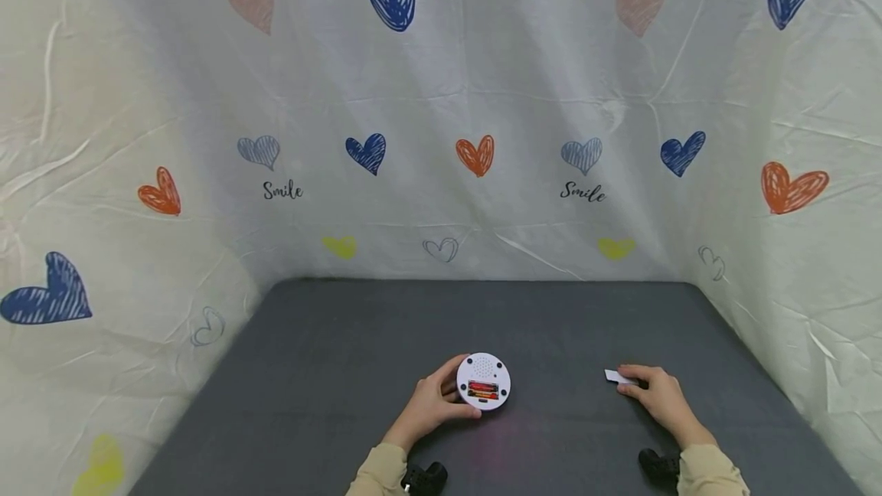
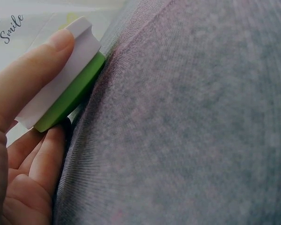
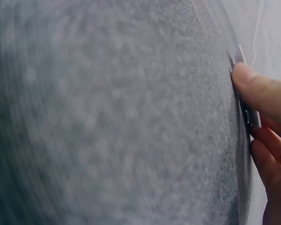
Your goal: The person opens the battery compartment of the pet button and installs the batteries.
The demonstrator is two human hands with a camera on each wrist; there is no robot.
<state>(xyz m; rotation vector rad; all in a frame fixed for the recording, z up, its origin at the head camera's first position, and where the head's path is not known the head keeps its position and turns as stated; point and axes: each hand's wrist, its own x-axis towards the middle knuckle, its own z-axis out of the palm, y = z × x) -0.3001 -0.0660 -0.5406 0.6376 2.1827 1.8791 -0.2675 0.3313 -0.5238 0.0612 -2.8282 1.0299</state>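
Cloth (image 1: 482,83) printed with hearts closes in the scene on three sides, and below it we see the dark grey counter (image 1: 551,327) that carries everything else.

On the counter, a little left of centre and near its front edge, lies the round white device (image 1: 484,381), back side up, its battery bay open and batteries showing red and gold across it. The left wrist view shows a green band under the white shell. Our left hand (image 1: 430,404) curls round the device's left edge, thumb on the white rim and fingers tucked against its side, holding it flat.

Well apart to the right lies the small white cover piece (image 1: 615,376), thin and flat, its long axis running roughly left to right. Our right hand (image 1: 658,396) rests on its right end, fingertips pressing or pinching it against the counter; we cannot tell which. So the cover sits directly right of the open bay, under the right hand.
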